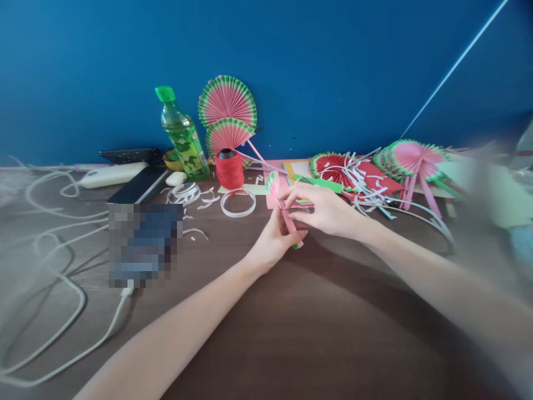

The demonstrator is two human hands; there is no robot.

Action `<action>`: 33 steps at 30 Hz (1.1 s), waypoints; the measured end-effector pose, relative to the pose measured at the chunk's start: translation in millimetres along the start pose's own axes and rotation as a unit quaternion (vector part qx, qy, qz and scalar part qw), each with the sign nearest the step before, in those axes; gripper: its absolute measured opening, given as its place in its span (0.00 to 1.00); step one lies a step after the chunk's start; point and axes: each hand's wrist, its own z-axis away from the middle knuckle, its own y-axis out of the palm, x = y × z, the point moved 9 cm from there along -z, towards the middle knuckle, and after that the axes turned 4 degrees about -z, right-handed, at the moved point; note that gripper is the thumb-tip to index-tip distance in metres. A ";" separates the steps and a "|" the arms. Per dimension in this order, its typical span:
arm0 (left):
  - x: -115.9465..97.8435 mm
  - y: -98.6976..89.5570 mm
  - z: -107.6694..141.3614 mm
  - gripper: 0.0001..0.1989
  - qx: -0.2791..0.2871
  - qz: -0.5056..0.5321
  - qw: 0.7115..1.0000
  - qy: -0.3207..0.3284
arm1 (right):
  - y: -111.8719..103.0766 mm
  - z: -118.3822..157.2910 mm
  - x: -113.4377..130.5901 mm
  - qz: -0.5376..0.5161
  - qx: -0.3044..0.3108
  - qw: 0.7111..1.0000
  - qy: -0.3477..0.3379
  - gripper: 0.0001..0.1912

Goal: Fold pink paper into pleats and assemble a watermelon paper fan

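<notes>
Between my two hands is a narrow bundle of pleated pink paper (pixel 288 221) with green ends, tilted from upper left to lower right. My left hand (pixel 272 240) grips it from below, the thumb lying along its lower end. From above, the bent fingers of my right hand (pixel 318 210) close on its middle; whether they hold anything else there is too small to tell. Just behind the hands lie pink paper (pixel 275 194) and a bright green tool handle (pixel 322 183), partly covered by my right hand.
A red thread spool (pixel 230 171), a white ring (pixel 238 204) and a green-capped bottle (pixel 183 136) stand left of centre. Finished watermelon-coloured paper fans (pixel 227 101) lean on the blue wall. Paper strips (pixel 353 178) and more fans (pixel 416 158) lie right. A cabled, blurred-out phone (pixel 145 241) lies left.
</notes>
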 end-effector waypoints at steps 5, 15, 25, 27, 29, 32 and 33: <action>-1.0 1.9 1.5 0.32 -0.001 -0.007 1.000 -0.007 | 1.6 0.5 -1.7 -0.023 0.001 1.000 -0.003 0.07; 0.5 -1.2 2.4 0.33 -0.012 -0.037 0.999 -0.011 | 5.6 2.2 -0.1 -0.028 0.025 0.999 -0.008 0.10; 1.4 -0.5 2.1 0.34 -0.001 -0.016 1.000 -0.003 | -1.9 -0.2 -0.9 -0.049 -0.006 0.999 -0.014 0.07; 1.9 -1.3 1.8 0.35 -0.001 -0.013 1.000 -0.001 | 0.3 0.6 0.2 -0.058 -0.008 0.998 -0.029 0.09; 2.8 -1.0 1.6 0.35 0.003 0.003 1.000 -0.003 | 2.5 1.6 -0.6 -0.071 -0.009 0.997 -0.033 0.13; 2.9 -0.6 1.1 0.33 0.002 0.039 0.999 -0.007 | 5.4 3.0 -4.5 -0.087 -0.010 0.996 -0.024 0.18; 2.4 -0.8 0.9 0.33 -0.001 0.046 0.999 -0.006 | 6.2 3.4 -5.4 -0.090 -0.010 0.996 -0.023 0.18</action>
